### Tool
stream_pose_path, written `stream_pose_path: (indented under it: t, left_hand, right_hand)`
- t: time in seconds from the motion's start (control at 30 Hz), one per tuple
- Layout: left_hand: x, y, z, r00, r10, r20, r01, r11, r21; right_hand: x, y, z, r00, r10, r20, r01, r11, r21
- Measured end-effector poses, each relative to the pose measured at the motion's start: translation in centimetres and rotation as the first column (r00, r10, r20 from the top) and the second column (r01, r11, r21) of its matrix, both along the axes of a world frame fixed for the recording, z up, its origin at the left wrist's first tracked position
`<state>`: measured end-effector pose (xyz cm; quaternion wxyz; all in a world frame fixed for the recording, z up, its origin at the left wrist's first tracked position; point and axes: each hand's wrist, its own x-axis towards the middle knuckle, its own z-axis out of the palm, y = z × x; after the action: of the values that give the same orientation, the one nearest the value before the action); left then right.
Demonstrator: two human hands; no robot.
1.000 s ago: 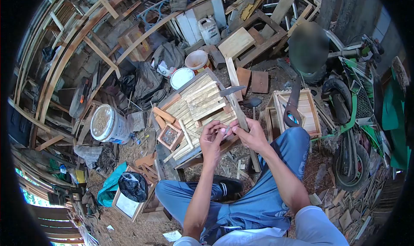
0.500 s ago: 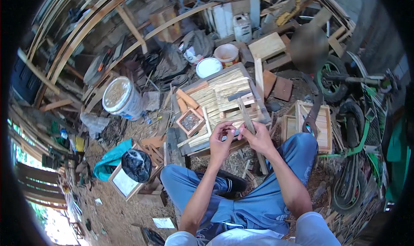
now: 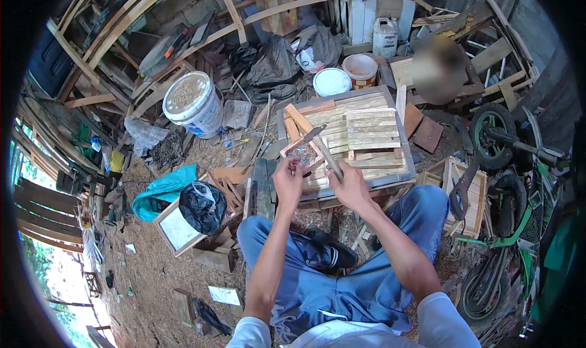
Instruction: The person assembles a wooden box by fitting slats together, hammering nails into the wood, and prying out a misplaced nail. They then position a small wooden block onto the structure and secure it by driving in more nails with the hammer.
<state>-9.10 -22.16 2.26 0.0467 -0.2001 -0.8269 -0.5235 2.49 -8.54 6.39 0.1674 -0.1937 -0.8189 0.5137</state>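
A hammer [image 3: 329,157] with a wooden handle and dark metal head is gripped in my right hand [image 3: 352,190], its head angled up and to the left. My left hand [image 3: 288,182] is closed at the front edge of a small wooden box [image 3: 285,151] of small metal pieces, probably nails. The fingertips are pinched together; whatever they hold is too small to make out. Beyond both hands, a slatted wooden piece [image 3: 373,128] lies on the low work table [image 3: 403,107]. Orange-brown wood blocks [image 3: 299,115] lie behind the small box.
White buckets [image 3: 194,107] stand at the back left, with more tubs [image 3: 332,81] behind the table. To the right are a wooden crate [image 3: 473,195], a dark saw-like tool [image 3: 462,192] and a green-framed bike [image 3: 516,208]. A black bag [image 3: 202,208] sits left of my knee.
My view has shifted, so the table appears farther left and higher. The hammer has swung left, and my left hand has moved to the small box.
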Motion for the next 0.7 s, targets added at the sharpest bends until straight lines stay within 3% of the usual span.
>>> stream_pose_path:
  t: [0.17,0.27,0.37,0.6,0.7]
  left_hand:
    - [-3.6,-0.3,0.0,0.997,-0.081,-0.002,0.078,0.963,-0.259]
    - [-4.6,-0.2,-0.7,0.942,-0.073,-0.328,-0.084,0.894,-0.440]
    - [-4.8,0.5,-0.5,0.952,-0.082,-0.295,-0.113,0.801,-0.588]
    - [-5.7,2.1,-1.1,0.966,-0.078,-0.246,-0.139,0.646,-0.751]
    - [-6.0,1.8,-0.3,0.980,-0.094,-0.174,-0.068,0.669,-0.740]
  right_hand:
    - [-1.3,-0.6,-1.0,0.997,0.028,0.073,-0.034,0.996,0.081]
    - [-1.6,-0.6,-0.7,0.996,0.038,0.081,-0.042,0.997,0.058]
    - [-1.6,-0.6,-1.3,0.997,0.018,0.074,-0.022,0.998,0.050]
    - [-1.3,-0.2,-0.6,0.994,0.030,0.102,-0.033,0.999,0.035]
    - [-1.3,0.0,-1.2,0.997,0.030,0.075,-0.027,0.998,-0.048]
